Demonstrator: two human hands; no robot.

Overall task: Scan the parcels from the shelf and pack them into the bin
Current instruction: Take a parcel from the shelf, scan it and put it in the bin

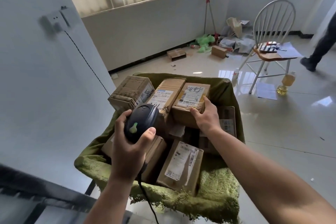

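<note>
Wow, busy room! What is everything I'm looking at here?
parcels: at least six, brown cardboard, in the bin
bin: one, green fuzzy lining, on the floor in front
scanner: one, black with a green mark, in the left hand
chair: one, white with wooden seat, far right
loose boxes: two, brown, on the floor by the far wall
green bags: a few, green, by the far wall
bottle: one, yellow, beside a chair leg
another person's leg: one, dark, right edge
left hand: grips the scanner
right hand: holds the top right parcel
</note>
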